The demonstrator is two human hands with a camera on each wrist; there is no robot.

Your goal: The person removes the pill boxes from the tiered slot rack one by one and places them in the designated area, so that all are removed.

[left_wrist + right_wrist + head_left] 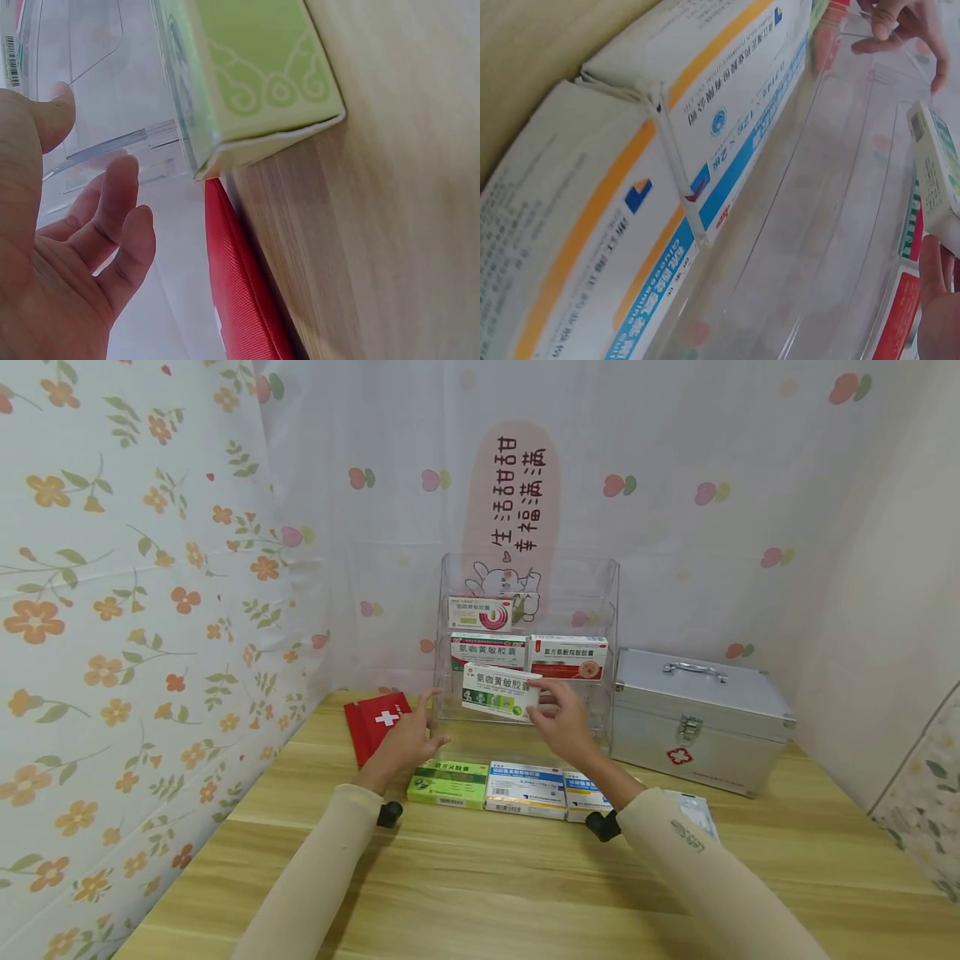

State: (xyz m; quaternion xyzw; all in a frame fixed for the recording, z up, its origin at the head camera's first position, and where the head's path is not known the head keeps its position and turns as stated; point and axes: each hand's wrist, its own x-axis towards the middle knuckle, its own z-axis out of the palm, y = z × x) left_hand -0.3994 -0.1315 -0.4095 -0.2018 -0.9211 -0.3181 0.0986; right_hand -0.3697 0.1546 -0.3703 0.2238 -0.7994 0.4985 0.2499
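Note:
My right hand (564,720) pinches the right end of a white and green medicine box (491,692), slightly tilted, in front of the lower part of a clear acrylic display rack (615,602). In the right wrist view, fingertips show under that medicine box (936,176). My left hand (408,735) is at the rack's lower left side, thumb and fingers spread and nothing held. The left wrist view has its fingers (120,187) around the rack's clear edge. Higher tiers carry a small white box (480,614), a green and white box (487,647) and a red and white box (567,658).
Before the rack lie a green box (447,783) and two blue and white boxes (525,789). A red first-aid pouch (378,720) lies left, a silver case (697,718) stands right. Behind my right forearm, a pale packet (696,810) is partly hidden on the wooden table (480,893).

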